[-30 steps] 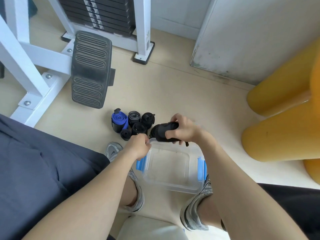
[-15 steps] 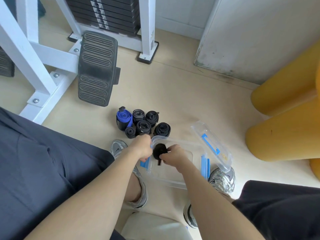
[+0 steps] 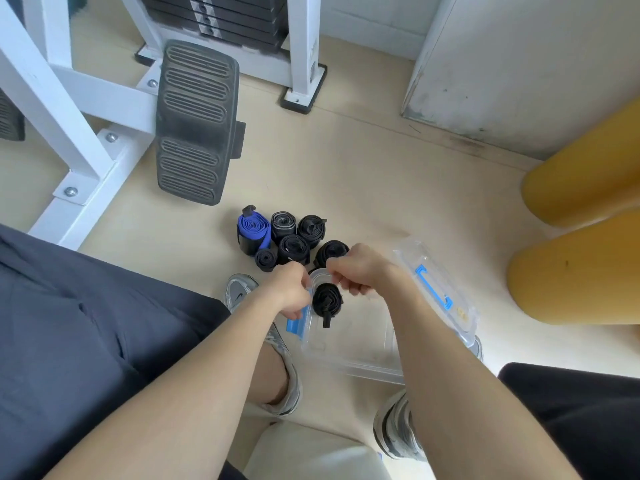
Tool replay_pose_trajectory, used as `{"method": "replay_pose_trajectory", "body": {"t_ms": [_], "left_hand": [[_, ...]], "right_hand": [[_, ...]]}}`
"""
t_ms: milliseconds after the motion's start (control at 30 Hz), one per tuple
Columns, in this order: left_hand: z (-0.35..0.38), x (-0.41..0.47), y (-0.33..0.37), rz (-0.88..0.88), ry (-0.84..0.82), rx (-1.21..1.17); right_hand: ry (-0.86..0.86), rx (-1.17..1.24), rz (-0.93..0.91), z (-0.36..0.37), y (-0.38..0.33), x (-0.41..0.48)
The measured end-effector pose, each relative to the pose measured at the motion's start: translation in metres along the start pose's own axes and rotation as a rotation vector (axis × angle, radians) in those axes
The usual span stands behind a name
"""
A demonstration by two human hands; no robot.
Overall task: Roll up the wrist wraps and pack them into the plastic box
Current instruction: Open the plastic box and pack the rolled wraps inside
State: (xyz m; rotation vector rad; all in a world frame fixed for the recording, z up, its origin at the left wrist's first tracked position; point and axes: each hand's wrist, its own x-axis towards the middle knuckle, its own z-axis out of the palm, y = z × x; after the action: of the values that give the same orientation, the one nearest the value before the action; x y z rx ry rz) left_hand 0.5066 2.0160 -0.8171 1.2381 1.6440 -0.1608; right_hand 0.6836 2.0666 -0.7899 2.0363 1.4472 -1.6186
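Newly released, one black rolled wrap (image 3: 327, 301) lies in the plastic box (image 3: 353, 341), far-left corner. The right hand (image 3: 360, 271) has lifted away, fingers loosely curled, empty; the left hand (image 3: 291, 292) grips the rim. Six rolls (image 3: 289, 247) remain outside, near the lid (image 3: 433, 289).

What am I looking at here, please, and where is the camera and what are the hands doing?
This is one view from a camera worn on a person's head, looking forward and down; there is no machine. The left hand and right hand are at the far rim of a clear plastic box on the floor. One rolled black wrap lies inside it. Whether either hand grips anything is unclear. Six more rolled wraps stand beyond the box, among them a blue wrap; the lid lies to its right.
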Motion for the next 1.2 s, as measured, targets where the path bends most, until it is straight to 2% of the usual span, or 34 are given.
{"method": "replay_pose_trajectory", "body": {"t_ms": [67, 100, 133, 233, 367, 567, 633, 733, 833, 1033, 1200], "left_hand": [[-0.001, 0.001, -0.002, 0.0, -0.015, -0.032], [-0.001, 0.001, -0.003, 0.002, -0.02, -0.044], [-0.001, 0.001, -0.005, 0.005, -0.023, -0.055], [-0.001, 0.002, -0.008, 0.011, -0.037, -0.079], [0.001, 0.001, -0.01, -0.018, -0.086, -0.142], [0.0, -0.005, -0.014, -0.035, -0.125, -0.326], [0.0, -0.006, -0.012, -0.036, -0.101, -0.354], [0.002, -0.008, -0.005, -0.026, -0.06, -0.355], [0.006, -0.011, -0.001, -0.029, -0.024, -0.344], [0.011, -0.013, 0.004, -0.041, 0.074, -0.198], [0.015, -0.016, 0.003, -0.011, 0.109, -0.083]], "right_hand": [[0.381, 0.013, -0.09, 0.004, 0.002, 0.01], [0.507, 0.018, -0.116, 0.008, 0.005, 0.014], [0.561, 0.004, -0.125, 0.013, 0.008, 0.019], [0.542, -0.097, -0.172, 0.024, 0.016, 0.035], [0.538, -0.084, -0.276, 0.025, 0.018, 0.047], [0.615, 0.101, -0.454, 0.003, 0.012, 0.034], [0.542, 0.232, -0.525, -0.01, 0.008, 0.019], [0.295, 0.485, -0.463, -0.033, 0.012, -0.007], [0.049, 0.488, -0.379, -0.058, 0.03, -0.027], [-0.263, 0.175, -0.13, -0.06, 0.055, -0.047], [-0.223, -0.35, 0.067, -0.037, 0.067, -0.052]]}}
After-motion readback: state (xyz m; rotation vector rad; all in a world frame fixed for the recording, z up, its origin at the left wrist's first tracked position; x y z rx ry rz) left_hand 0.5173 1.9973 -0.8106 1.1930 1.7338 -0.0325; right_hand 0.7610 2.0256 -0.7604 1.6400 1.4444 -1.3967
